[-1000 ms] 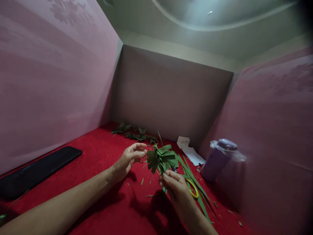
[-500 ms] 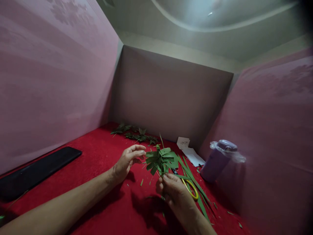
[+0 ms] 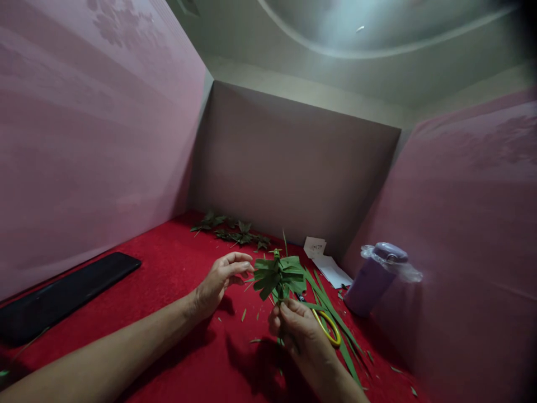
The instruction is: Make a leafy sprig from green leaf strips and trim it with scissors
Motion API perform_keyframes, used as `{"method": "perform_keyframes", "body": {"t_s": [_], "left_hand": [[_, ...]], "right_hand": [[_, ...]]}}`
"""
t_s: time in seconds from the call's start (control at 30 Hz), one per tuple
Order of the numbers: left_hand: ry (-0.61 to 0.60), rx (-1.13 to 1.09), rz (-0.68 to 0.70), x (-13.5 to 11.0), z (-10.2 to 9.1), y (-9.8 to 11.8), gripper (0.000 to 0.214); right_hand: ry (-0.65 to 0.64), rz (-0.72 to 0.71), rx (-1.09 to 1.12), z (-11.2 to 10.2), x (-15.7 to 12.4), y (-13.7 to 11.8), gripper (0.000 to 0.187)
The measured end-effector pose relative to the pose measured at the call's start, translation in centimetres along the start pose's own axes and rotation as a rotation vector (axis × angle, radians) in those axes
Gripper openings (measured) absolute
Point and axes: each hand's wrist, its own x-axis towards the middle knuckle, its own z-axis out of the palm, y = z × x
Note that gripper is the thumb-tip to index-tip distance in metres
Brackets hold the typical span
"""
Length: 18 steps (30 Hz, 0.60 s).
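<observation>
My right hand [image 3: 298, 327] pinches the stem of a green leaf ornament [image 3: 277, 275] made of folded leaf strips and holds it upright over the red cloth [image 3: 168, 268]. Just left of the ornament is my left hand [image 3: 220, 277], its fingers loosely curled and apart, the fingertips at the tips of the ornament's blades. Nothing is held in it. Yellow-handled scissors [image 3: 325, 324] lie on the cloth right beside my right hand, on top of long green leaf strips [image 3: 335, 319].
A purple lidded cup [image 3: 375, 277] stands at the right wall. White paper scraps [image 3: 325, 260] lie near the back corner. Finished leaf pieces [image 3: 230, 232] sit along the back wall. A black flat slab [image 3: 59, 294] lies at the left. Pink panels enclose the cloth on three sides.
My right hand has shifted slightly with the ornament, turning it and raising it a little. My left hand stays beside it, barely moved.
</observation>
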Motion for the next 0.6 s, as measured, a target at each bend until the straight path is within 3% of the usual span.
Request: {"method": "perform_keyframes", "body": {"t_s": [0.23, 0.47, 0.6], "left_hand": [[0.078, 0.169, 0.029, 0.6, -0.4, -0.6, 0.02], [0.177, 0.322, 0.146, 1.5, -0.8, -2.1, 0.024], [0.205, 0.384, 0.218, 1.8, -0.6, -1.5, 0.029]], "right_hand": [[-0.021, -0.046, -0.084, -0.2, 0.0, -0.2, 0.022], [-0.03, -0.248, -0.259, -0.6, 0.6, 0.0, 0.025], [-0.015, -0.278, -0.298, -0.8, 1.0, 0.4, 0.024]]}}
